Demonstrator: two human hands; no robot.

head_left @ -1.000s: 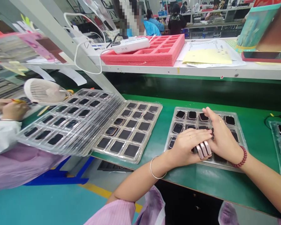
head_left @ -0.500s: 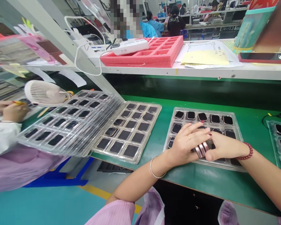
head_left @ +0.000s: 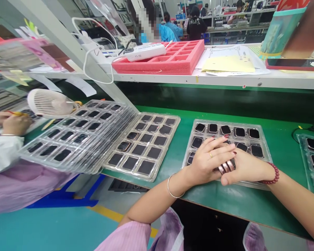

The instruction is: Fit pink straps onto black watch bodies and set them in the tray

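Above a clear plastic tray (head_left: 226, 124) of dark-screened smartwatch bodies, my two hands meet around a small stack of smartwatch bodies (head_left: 227, 166) with rose-coloured metal edges. My left hand (head_left: 205, 157) reaches over the stack from the left, fingers closed across its top. From the right, my right hand (head_left: 244, 165) presses against the stack, its thumb low at the front and its other fingers mostly hidden. Several watch bodies, such as one watch body (head_left: 240, 132) in the back row, sit in the tray's pockets.
Left on the green bench stands another tray (head_left: 157, 177) with dark squares, beside a tall stack of trays (head_left: 75, 139). A white fan (head_left: 51, 103) lies behind it. A further tray (head_left: 303, 164) is at the right edge. A co-worker's hands (head_left: 17, 122) work at far left.
My right hand has shifted slightly left and its thumb has slid left and down along the stack's front. My left hand is nearly still around the watch bodies.
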